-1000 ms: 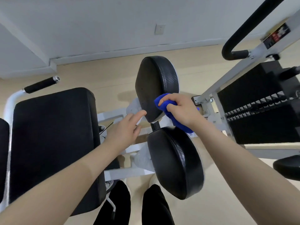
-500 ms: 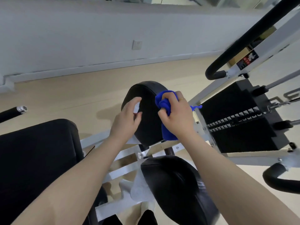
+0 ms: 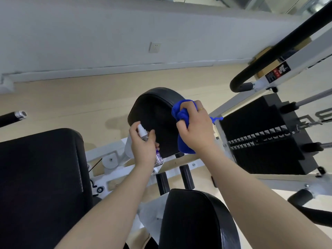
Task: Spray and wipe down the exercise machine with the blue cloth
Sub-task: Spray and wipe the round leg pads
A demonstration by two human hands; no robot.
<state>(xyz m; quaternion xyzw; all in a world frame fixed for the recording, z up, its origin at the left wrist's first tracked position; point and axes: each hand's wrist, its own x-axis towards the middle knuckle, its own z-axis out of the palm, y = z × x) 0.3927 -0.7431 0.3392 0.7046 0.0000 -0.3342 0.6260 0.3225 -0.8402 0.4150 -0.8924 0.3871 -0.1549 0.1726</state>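
The exercise machine has a white frame (image 3: pixel 115 157) and black pads. Its far round pad (image 3: pixel 154 119) stands upright in the middle of the view. My right hand (image 3: pixel 195 130) is shut on a bunched blue cloth (image 3: pixel 179 114) and presses it against that pad's right edge. My left hand (image 3: pixel 143 146) grips a small clear spray bottle (image 3: pixel 143 134) with a white nozzle, held in front of the pad's lower left part. A second round pad (image 3: pixel 195 220) is nearer to me, below my arms.
A large black seat pad (image 3: pixel 41 178) fills the left. The black weight stack (image 3: pixel 265 139) stands at the right behind white bars. Curved black handles (image 3: pixel 242 85) hang at the upper right. Beige floor and a grey wall lie beyond.
The view has tilted up toward the wall. My right hand moved the cloth up the far pad's right edge. The spray bottle now shows in my left hand, raised at the pad.
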